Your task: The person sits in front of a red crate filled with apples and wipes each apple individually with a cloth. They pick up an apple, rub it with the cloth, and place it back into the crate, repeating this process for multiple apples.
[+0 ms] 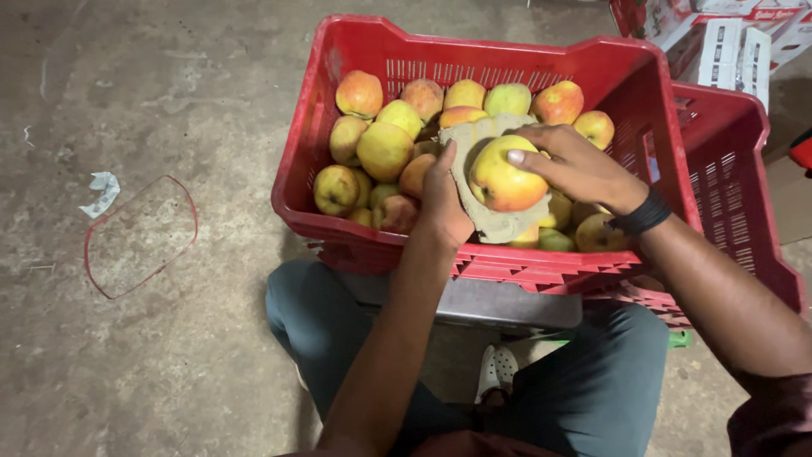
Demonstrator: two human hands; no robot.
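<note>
A red plastic crate (338,216) holds several yellow-red apples (385,151). Over the crate my left hand (441,196) grips the left edge of a grey-green cloth (495,227). One yellow-red apple (504,176) lies on that cloth. My right hand (579,167), with a black band at the wrist, rests on top of this apple, fingers curled over it and thumb on its upper side. More apples lie under and around the cloth, partly hidden by it.
A second red crate (736,169) stands behind the first at the right. Printed cardboard boxes (727,38) are at the top right. On the concrete floor at the left lie a red wire loop (139,237) and a paper scrap (103,193). My knees sit below the crate.
</note>
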